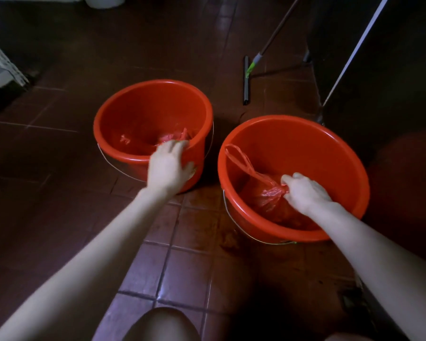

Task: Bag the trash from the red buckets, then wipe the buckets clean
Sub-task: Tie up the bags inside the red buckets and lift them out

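Glossy tiles (182, 279); right hand (305, 193) pinches crinkly red bag (268, 200); blurred left hand (169, 166) seemingly grips bucket rim (97, 124).

Right grip (303, 190) on red bag (271, 196), left grip (169, 166) at bucket (143, 86) rim.

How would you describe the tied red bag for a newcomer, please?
On the tiled floor, look in the right bucket. The tied bag lies inside, neck pinched by the right hand. Unlike the loose plastic in the left bucket, it trails loop handles.
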`<state>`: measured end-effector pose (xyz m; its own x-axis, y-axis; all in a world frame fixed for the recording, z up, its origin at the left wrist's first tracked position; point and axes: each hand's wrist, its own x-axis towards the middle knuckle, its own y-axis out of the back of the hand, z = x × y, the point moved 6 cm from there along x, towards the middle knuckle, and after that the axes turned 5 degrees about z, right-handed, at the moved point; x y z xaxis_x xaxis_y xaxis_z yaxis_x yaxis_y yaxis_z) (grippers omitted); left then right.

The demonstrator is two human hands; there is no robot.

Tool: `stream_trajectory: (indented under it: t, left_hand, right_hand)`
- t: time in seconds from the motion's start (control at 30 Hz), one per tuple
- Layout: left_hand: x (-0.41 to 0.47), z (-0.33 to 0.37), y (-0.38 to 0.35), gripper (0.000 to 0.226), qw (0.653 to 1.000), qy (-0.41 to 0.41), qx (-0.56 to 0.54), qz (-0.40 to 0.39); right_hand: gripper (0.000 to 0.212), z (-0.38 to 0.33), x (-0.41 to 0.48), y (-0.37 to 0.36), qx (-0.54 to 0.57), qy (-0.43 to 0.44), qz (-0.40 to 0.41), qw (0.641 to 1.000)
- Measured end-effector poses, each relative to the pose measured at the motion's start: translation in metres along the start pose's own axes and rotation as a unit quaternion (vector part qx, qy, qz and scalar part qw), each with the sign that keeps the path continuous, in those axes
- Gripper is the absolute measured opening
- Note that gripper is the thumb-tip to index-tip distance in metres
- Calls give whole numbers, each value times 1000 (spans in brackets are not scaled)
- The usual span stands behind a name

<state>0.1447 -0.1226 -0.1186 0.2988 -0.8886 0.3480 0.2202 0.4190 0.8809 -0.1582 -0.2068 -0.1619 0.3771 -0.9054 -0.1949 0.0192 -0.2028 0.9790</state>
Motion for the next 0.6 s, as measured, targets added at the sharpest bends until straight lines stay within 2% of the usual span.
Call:
stream_trajectory:
  t: [0.07, 0.13, 0.23, 0.6]
  left_hand:
    - [7, -45, -5, 56, 987, 73, 122, -74]
    - [8, -69, -10, 46, 975, 63, 169, -126]
    - [5, -71, -6, 43, 977, -7, 152, -150]
    - [-105, -20, 42, 49, 944, -129, 128, -276]
  right_hand:
    - [28, -4, 0, -1, 6, -2, 0, 1000]
    - [28, -9, 0, -1, 9, -1, 1, 1000]
    - [27, -13, 0, 0, 9, -5, 7, 1000]
    - [24, -11, 7, 3, -1, -4, 11, 1000]
